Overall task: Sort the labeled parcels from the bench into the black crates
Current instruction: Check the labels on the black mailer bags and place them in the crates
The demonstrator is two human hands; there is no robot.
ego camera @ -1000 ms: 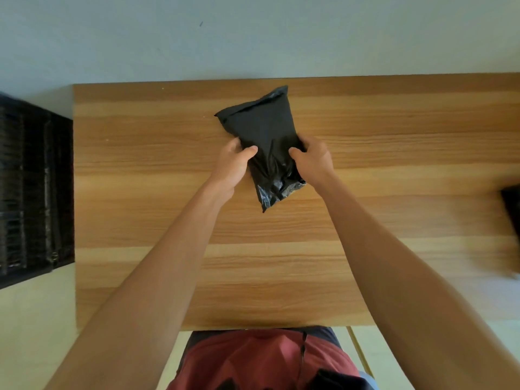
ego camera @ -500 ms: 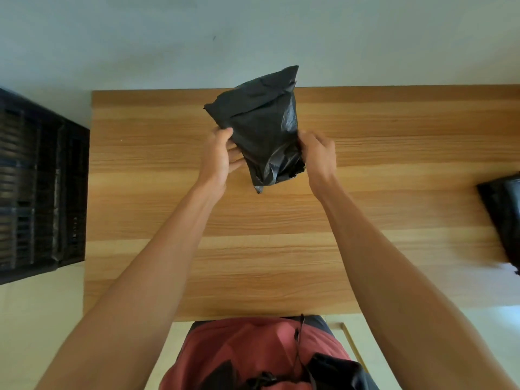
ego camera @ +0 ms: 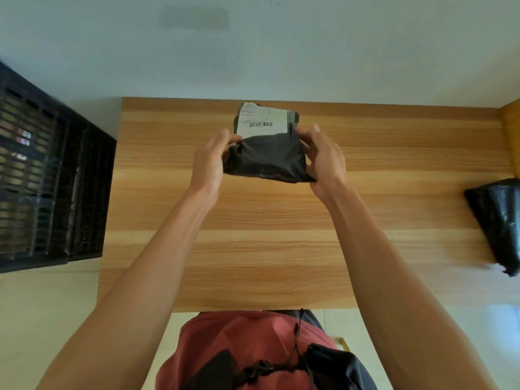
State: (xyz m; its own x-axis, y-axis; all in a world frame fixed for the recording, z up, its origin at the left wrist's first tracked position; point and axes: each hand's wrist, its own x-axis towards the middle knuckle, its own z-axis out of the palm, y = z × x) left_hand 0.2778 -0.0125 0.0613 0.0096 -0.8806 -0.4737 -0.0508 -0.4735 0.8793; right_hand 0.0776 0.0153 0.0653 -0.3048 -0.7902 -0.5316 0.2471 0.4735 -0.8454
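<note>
Above the bench (ego camera: pixel 281 249), 2 hands, left hand (ego camera: pixel 209 161) and right hand (ego camera: pixel 325 159), clamp fingers on the parcel (ego camera: pixel 267 159) ends (long axis left-right), label (ego camera: pixel 263 122) facing up.

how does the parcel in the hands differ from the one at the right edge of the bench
The held parcel is gripped by the left hand and right hand; the right-edge parcel lies untouched on the bench. The held parcel shows a white barcode label; no label shows on the other. Both are black plastic mailers.
</note>
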